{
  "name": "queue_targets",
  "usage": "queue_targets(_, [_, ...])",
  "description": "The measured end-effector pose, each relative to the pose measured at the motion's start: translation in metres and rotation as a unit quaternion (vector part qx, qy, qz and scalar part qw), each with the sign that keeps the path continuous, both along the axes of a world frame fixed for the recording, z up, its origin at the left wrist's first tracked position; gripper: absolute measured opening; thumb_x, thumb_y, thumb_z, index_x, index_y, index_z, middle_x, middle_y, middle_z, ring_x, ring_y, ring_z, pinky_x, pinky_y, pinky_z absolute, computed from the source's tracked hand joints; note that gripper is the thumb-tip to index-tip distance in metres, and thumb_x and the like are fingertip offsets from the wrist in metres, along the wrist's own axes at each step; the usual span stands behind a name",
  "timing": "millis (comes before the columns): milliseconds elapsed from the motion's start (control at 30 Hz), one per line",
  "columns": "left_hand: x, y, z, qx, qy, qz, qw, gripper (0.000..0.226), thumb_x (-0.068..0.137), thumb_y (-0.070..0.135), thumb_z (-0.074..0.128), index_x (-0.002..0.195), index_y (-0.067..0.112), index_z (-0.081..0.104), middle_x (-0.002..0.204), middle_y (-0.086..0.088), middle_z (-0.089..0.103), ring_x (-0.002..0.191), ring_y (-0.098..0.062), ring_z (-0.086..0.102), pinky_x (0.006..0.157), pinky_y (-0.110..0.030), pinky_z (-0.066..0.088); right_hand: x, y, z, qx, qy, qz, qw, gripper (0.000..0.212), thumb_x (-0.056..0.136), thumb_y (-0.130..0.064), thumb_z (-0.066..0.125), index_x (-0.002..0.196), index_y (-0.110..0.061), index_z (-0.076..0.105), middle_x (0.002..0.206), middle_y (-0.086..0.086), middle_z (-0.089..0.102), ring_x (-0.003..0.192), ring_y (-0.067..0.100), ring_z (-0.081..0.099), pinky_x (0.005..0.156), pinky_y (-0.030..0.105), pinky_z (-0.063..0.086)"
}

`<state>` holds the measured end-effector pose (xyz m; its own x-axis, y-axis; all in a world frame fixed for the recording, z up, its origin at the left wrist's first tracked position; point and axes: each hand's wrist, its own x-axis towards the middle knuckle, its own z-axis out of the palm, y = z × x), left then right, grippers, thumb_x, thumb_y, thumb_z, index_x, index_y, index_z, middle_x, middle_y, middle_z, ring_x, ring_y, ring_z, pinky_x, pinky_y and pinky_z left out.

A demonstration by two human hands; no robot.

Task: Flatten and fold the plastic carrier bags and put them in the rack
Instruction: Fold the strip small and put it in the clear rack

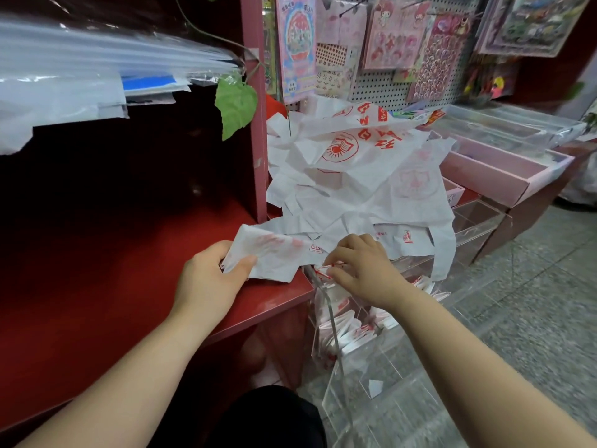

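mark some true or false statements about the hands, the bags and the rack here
1. The left hand grips a white carrier bag on the red shelf. True.
2. The clear acrylic rack holds nothing. False: folded bags stand inside it.
3. The right hand pinches a folded bag at the rack's top edge. True.
4. The pile of loose bags lies on the floor. False: it is heaped beneath the pegboard, above the rack.
5. The bags carry blue print. False: the print is red.
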<state>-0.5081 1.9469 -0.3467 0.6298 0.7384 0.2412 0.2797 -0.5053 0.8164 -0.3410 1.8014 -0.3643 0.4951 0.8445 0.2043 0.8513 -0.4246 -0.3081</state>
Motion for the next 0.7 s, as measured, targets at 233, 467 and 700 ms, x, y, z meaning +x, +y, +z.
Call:
queue_targets(233, [-0.004,-0.001,0.0,-0.006,-0.003,0.002,1.0,0.021,0.084,0.017,0.062,0.065,0.024,0.055,0.058,0.003,0.053,0.054,-0.012,0.045,0.051,-0.026,0.031,-0.003,-0.009,-0.004,0.069,0.012,0.024,0.997,0.031,0.076,-0.037,0.05,0.079,-0.013,0.07,0.093,0.0,0.061,0.088,0.013,0.041,0.08,0.024,0.025])
queue_targets(467, [-0.003,-0.002,-0.001,-0.014,-0.003,0.001,1.0,0.025,0.083,0.016,0.063,0.061,0.023,0.054,0.054,0.005,0.049,0.051,-0.012,0.042,0.05,-0.027,0.029,-0.01,-0.007,0.002,0.004,0.003,0.01,1.0,0.06,0.07,-0.06,0.031,0.109,-0.025,0.06,0.089,-0.012,0.055,0.09,0.008,0.041,0.079,0.02,0.014])
queue_targets(700, [0.008,-0.007,0.001,-0.006,-0.005,-0.01,1.0,0.03,0.079,0.035,0.06,0.063,0.01,0.052,0.052,0.003,0.041,0.048,-0.013,0.035,0.048,-0.025,0.025,-0.007,-0.007,0.009,-0.042,-0.036,0.013,0.998,0.092,0.044,-0.079,0.019,0.101,-0.026,0.067,0.094,-0.013,0.038,0.096,0.008,0.027,0.08,0.017,0.009])
